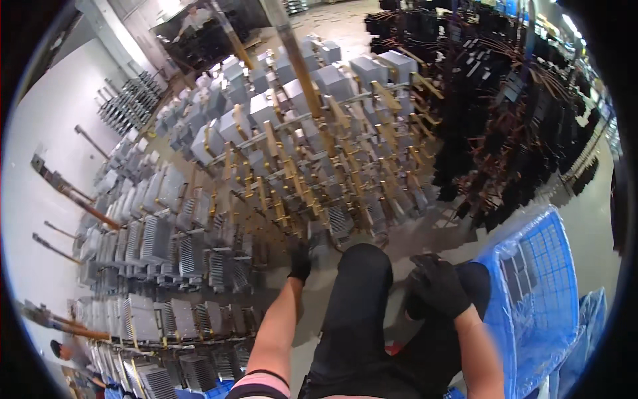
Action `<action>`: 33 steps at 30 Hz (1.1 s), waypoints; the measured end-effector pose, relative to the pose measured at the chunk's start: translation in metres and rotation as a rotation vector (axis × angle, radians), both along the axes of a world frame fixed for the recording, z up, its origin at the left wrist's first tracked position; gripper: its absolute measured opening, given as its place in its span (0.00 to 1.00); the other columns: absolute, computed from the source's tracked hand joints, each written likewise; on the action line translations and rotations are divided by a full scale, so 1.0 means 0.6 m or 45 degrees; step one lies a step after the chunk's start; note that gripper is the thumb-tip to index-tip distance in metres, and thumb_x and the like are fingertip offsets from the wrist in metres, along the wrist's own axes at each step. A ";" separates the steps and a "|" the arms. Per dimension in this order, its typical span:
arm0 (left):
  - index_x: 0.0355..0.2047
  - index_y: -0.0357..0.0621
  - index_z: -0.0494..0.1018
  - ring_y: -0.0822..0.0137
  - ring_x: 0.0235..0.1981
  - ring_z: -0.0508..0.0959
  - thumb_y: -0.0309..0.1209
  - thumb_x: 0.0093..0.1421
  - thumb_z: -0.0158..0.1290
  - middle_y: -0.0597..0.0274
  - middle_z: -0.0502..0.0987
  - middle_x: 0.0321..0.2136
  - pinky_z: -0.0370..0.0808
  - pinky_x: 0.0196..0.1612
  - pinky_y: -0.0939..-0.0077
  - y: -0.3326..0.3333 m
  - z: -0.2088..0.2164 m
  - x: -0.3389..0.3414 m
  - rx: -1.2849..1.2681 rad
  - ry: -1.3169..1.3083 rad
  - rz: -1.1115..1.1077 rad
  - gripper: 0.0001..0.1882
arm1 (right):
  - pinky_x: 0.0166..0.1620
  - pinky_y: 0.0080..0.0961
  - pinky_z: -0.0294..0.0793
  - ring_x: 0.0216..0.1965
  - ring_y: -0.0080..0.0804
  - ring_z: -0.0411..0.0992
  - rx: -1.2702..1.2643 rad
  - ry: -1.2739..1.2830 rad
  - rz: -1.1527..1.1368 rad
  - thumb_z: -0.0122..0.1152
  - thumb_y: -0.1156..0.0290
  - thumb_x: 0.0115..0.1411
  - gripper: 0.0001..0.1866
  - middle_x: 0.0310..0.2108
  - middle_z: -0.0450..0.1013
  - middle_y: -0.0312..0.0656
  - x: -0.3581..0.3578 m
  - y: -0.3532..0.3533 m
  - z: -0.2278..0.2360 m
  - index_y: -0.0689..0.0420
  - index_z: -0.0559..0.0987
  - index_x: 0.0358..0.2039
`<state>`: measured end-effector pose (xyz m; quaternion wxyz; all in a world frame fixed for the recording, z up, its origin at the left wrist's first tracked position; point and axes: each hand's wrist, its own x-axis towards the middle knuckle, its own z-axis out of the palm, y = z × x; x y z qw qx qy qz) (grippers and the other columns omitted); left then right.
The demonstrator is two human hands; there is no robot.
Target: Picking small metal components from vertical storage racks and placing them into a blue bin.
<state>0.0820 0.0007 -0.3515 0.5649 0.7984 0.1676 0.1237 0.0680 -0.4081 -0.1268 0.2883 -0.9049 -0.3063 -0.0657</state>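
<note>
My left hand [300, 261], in a black glove, reaches forward to the lowest row of a tall rack [292, 100] hung with grey finned metal blocks [335, 223] on copper-coloured hooks. Its fingertips are at the blocks; whether they grip one is hidden. My right hand [435, 282], also gloved in black, rests on my right knee [473, 279] with its fingers curled and nothing in it. My left knee [362, 266], in black trousers, lies between the two hands.
A blue plastic crate [538, 292] lined with clear film stands at my right. A second rack of dark finned parts [505, 106] hangs at the back right. More grey finned blocks [153, 239] fill the racks at the left, beside a white wall [40, 166].
</note>
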 end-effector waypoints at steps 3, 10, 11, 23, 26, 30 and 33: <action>0.55 0.41 0.69 0.67 0.41 0.74 0.34 0.64 0.54 0.59 0.71 0.42 0.74 0.40 0.70 -0.023 -0.004 -0.067 -0.008 0.019 -0.145 0.20 | 0.42 0.44 0.73 0.41 0.51 0.73 0.022 0.116 -0.032 0.62 0.66 0.58 0.20 0.44 0.74 0.52 -0.006 -0.011 0.015 0.57 0.75 0.50; 0.44 0.41 0.68 0.66 0.36 0.75 0.37 0.57 0.63 0.57 0.72 0.39 0.73 0.39 0.69 -0.104 0.171 -0.134 -0.487 -0.162 0.095 0.21 | 0.46 0.40 0.74 0.44 0.48 0.75 0.323 0.178 -0.077 0.65 0.67 0.58 0.24 0.44 0.74 0.52 -0.046 0.009 0.075 0.60 0.73 0.53; 0.45 0.41 0.67 0.64 0.38 0.75 0.38 0.56 0.65 0.56 0.72 0.40 0.73 0.41 0.68 -0.129 0.220 -0.134 -0.336 -0.243 0.058 0.23 | 0.46 0.40 0.74 0.44 0.48 0.75 0.323 0.177 -0.084 0.65 0.67 0.58 0.24 0.44 0.74 0.52 -0.056 0.018 0.087 0.60 0.73 0.53; 0.41 0.37 0.74 0.45 0.55 0.70 0.44 0.43 0.69 0.45 0.74 0.48 0.61 0.61 0.51 -0.440 0.538 -0.085 1.068 -0.889 -0.805 0.30 | 0.52 0.27 0.71 0.49 0.25 0.68 0.961 0.372 -0.425 0.72 0.69 0.53 0.37 0.50 0.70 0.41 -0.070 -0.106 0.181 0.61 0.64 0.60; 0.49 0.37 0.72 0.47 0.54 0.71 0.42 0.46 0.69 0.46 0.74 0.48 0.66 0.58 0.53 -0.437 0.483 -0.042 0.830 -0.843 -0.767 0.33 | 0.52 0.23 0.71 0.47 0.22 0.69 1.055 0.109 -0.502 0.71 0.75 0.53 0.34 0.48 0.71 0.38 -0.086 -0.239 0.199 0.59 0.65 0.58; 0.55 0.36 0.68 0.51 0.52 0.73 0.36 0.55 0.64 0.47 0.74 0.49 0.69 0.55 0.58 -0.378 0.392 -0.010 0.935 -0.721 -0.566 0.30 | 0.48 0.23 0.73 0.44 0.22 0.72 0.731 -0.003 -0.916 0.71 0.75 0.54 0.31 0.43 0.73 0.37 -0.121 -0.421 0.208 0.58 0.66 0.56; 0.53 0.36 0.68 0.51 0.49 0.74 0.36 0.58 0.62 0.48 0.74 0.47 0.69 0.54 0.59 -0.378 0.380 -0.012 0.942 -0.620 -0.619 0.27 | 0.44 0.26 0.75 0.40 0.28 0.75 0.296 0.083 -1.026 0.71 0.72 0.52 0.30 0.40 0.75 0.42 -0.156 -0.498 0.145 0.57 0.67 0.54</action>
